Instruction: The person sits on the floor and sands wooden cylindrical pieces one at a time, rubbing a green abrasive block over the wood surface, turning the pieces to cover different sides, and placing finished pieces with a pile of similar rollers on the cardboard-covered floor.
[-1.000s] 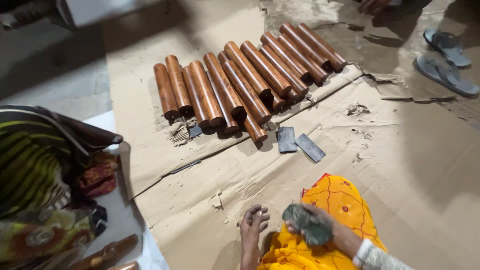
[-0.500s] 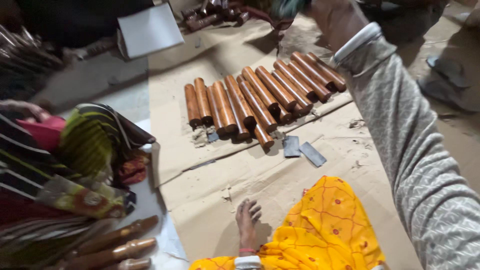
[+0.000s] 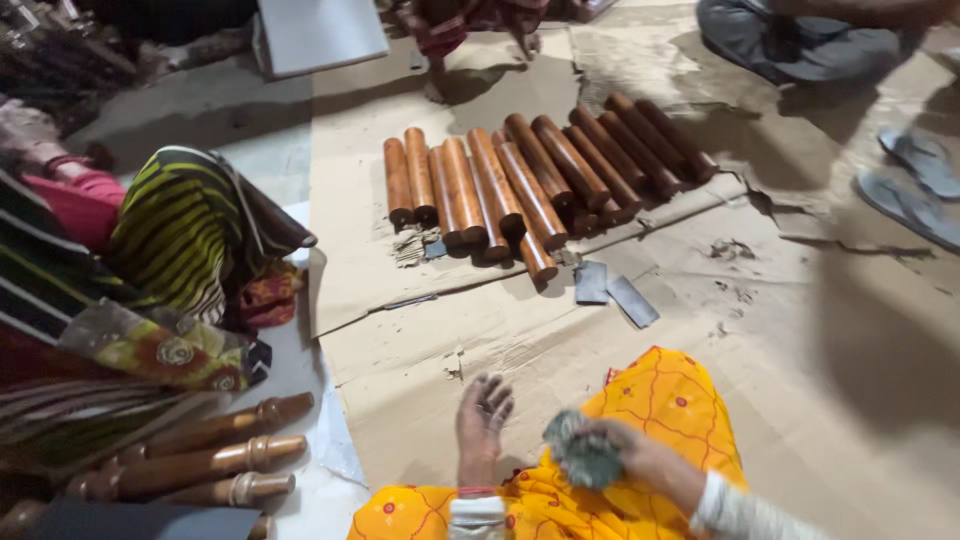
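**Hands at near edge, wad of grey material in right grasp**

Left hand [image 3: 484, 412]: resting palm-up on cardboard sheet [image 3: 560, 345], fingers released and loosely spread, holding nothing.

Right hand [image 3: 625, 457]: just right of the left, over yellow patterned cloth [image 3: 670, 400], fingers clenched around a crumpled grey-green wad [image 3: 582, 455]; exact material of wad not discernible.

Farther out, centre: row of brown wooden cylinders [image 3: 530, 180] lying side by side on the cardboard, fanned toward far right. Just near of that row: two flat grey rectangular pieces [image 3: 612, 292], touching or almost touching each other.

Near left: turned wooden legs [image 3: 195, 465] stacked beside striped fabric [image 3: 185, 235].

Far right: pair of grey sandals [image 3: 915, 180] on the floor, well apart from both hands.
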The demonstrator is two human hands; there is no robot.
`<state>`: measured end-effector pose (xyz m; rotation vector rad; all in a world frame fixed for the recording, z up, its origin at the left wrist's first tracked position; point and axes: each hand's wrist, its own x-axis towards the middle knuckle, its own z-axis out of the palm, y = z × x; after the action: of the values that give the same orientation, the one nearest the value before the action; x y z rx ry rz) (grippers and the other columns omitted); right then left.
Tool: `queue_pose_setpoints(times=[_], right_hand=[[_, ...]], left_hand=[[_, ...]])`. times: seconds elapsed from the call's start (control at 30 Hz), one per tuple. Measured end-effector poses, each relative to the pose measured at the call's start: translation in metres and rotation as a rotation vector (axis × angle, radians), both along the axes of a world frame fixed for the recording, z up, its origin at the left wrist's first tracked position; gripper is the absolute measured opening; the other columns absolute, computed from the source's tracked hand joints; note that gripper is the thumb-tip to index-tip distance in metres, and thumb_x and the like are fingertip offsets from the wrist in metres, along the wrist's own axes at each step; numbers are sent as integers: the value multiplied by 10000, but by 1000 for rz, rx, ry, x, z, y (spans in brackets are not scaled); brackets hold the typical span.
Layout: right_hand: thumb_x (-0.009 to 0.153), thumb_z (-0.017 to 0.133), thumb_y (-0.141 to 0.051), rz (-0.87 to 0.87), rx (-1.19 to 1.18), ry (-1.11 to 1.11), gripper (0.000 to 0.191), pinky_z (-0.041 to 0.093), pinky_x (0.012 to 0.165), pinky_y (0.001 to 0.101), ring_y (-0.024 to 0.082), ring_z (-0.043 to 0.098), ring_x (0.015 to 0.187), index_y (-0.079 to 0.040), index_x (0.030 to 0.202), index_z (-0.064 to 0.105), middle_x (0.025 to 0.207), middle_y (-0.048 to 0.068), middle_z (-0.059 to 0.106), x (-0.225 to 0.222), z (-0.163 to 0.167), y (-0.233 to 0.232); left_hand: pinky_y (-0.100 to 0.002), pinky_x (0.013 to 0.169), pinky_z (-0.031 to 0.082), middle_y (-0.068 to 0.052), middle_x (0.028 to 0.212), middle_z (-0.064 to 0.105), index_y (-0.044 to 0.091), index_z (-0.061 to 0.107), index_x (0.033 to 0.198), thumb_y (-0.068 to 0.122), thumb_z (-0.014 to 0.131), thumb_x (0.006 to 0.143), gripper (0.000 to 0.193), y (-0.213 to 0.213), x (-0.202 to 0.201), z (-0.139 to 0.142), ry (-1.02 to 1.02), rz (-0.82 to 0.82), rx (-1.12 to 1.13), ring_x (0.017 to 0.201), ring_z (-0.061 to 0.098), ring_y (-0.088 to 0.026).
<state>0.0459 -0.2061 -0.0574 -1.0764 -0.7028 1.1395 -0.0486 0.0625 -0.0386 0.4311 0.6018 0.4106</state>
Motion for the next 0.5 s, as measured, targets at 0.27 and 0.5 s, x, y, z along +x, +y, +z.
queue_pose_setpoints(times=[0.27, 0.5], right_hand=[[975, 550, -231, -154, 220, 697, 577, 511, 1055, 548, 398, 583, 1265, 68, 1450, 415, 1392, 286, 557, 58, 123, 2], [1031, 595, -140, -186, 258, 816, 577, 482, 1028, 573, 422, 537, 1292, 12, 1539, 366, 1485, 257, 502, 77, 37, -20]], left_hand=[[-462, 883, 573, -129, 1123, 720, 104, 628, 1200, 239, 516, 1021, 251, 107, -32, 61, -102, 141, 256, 1001, 692, -306], [-454, 845, 557, -51, 1081, 715, 112, 631, 1178, 246, 569, 1012, 222, 138, -28, 10, 52, 378, -248, 1000, 675, -269]])
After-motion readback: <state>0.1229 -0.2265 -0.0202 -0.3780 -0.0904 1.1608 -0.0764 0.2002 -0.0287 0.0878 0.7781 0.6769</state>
